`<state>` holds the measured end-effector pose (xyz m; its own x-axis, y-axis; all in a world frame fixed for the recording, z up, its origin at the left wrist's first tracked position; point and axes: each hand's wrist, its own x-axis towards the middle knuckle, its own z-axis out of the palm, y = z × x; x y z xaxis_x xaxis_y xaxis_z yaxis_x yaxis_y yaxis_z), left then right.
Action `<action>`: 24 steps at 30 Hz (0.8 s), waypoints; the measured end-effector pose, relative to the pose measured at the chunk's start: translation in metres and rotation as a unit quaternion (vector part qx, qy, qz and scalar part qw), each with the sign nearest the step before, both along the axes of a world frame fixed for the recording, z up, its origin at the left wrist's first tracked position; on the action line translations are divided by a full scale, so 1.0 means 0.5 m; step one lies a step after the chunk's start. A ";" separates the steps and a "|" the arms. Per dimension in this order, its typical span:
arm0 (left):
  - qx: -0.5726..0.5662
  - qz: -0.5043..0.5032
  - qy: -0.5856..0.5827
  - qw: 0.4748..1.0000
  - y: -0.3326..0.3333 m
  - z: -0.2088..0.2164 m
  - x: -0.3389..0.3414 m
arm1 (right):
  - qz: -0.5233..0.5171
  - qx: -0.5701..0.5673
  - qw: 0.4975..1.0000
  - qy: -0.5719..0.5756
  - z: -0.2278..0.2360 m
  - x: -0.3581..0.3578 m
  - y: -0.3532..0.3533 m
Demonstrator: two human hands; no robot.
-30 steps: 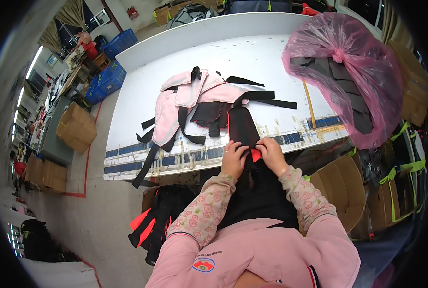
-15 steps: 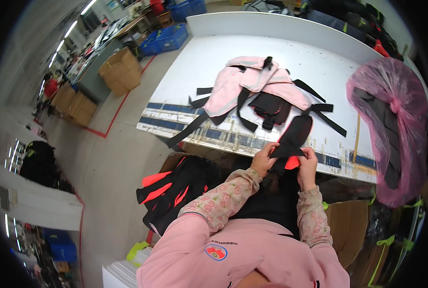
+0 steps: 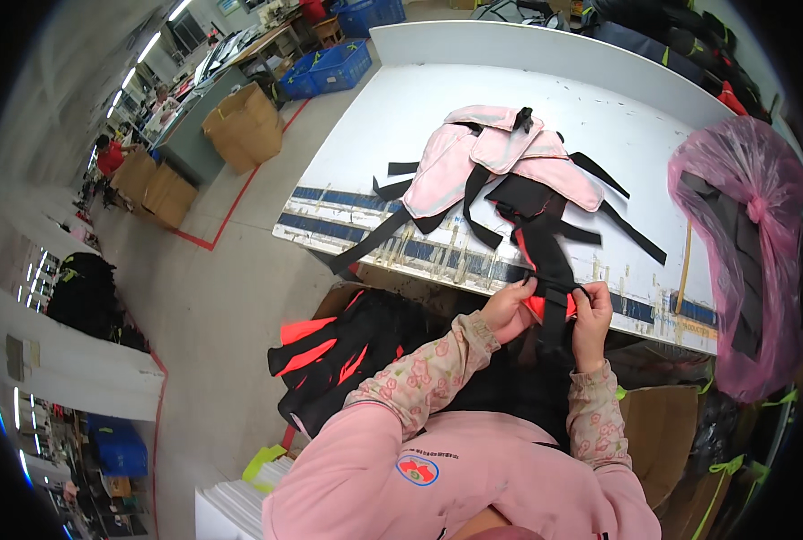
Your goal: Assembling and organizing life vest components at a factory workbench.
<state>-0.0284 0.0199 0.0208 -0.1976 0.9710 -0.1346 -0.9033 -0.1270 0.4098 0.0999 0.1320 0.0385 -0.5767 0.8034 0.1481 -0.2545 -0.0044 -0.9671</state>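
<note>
Since half a second ago, in the head view, the black panel has changed from a broad, flat face to a narrower, twisted shape, with its red edge now showing along the left, and a black strap now hangs down between the hands. Both hands have stayed at its near end, by the front edge of the table.

The left hand pinches the panel's left side between thumb and fingers, beside a red patch. The right hand pinches the opposite side, its fingertips bent inward. The panel runs from the hands up over the table toward the pink carrier; whether the two are joined is hard to tell.

The carrier lies rumpled on the table, black straps spreading from both sides. To the right are a wooden stick and a pink plastic bag with dark pieces inside. Left of the person, below the table, sits a black and red pile.
</note>
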 end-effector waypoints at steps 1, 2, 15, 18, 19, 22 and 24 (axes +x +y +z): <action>0.014 -0.025 -0.008 1.000 -0.001 0.006 0.004 | -0.032 0.041 0.999 0.008 -0.017 -0.006 0.013; 0.027 -0.050 -0.016 0.998 0.000 0.011 0.007 | -0.028 0.016 0.999 0.018 -0.027 -0.009 0.021; 0.001 0.062 -0.022 0.998 -0.011 0.074 -0.082 | 0.211 -0.306 0.910 0.183 0.096 -0.061 -0.069; 0.071 0.066 -0.006 0.995 -0.021 0.128 -0.045 | 0.167 -0.283 0.929 0.173 0.159 -0.077 -0.060; 0.057 0.066 0.001 0.996 -0.024 0.127 -0.028 | 0.155 -0.253 0.939 0.175 0.137 -0.076 -0.040; -0.008 0.099 0.032 0.995 -0.027 0.079 0.001 | 0.105 -0.239 0.945 0.197 0.125 -0.067 -0.015; -0.055 0.062 0.003 0.997 -0.035 0.045 0.012 | 0.115 -0.226 0.940 0.227 0.102 -0.064 -0.016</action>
<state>-0.0224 0.0022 0.0431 -0.3172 0.9184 -0.2364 -0.8806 -0.1928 0.4329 0.0678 0.1241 0.0897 -0.7035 0.7045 0.0942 -0.5822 -0.4951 -0.6449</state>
